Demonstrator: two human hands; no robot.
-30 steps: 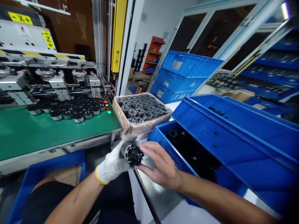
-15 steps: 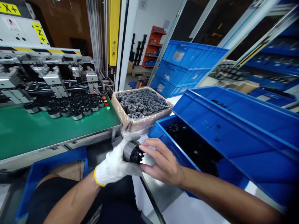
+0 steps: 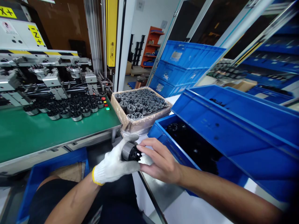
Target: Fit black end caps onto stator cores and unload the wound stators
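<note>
In a white knitted glove with a yellow cuff, my left hand (image 3: 114, 165) wraps round a grey metal stator core (image 3: 126, 151). A black plastic end piece (image 3: 135, 153) with prongs sits at the core's right end, facing right. The thumb and fingers of my bare right hand (image 3: 161, 160) pinch this end piece at its rim. Both hands are above the gap between the green workbench and the white table. Whether the end piece is fully seated on the core I cannot tell.
A plastic-lined carton (image 3: 140, 119) of grey cores stands ahead. To the right, a blue bin (image 3: 158, 127) holds black parts, with another blue bin (image 3: 217, 115) tilted over it. Many capped cores (image 3: 77, 116) stand on the green bench (image 3: 53, 133) before a machine (image 3: 53, 81).
Both hands and the stator core have shifted very slightly left in view. The hold on the core and its end piece looks the same.
</note>
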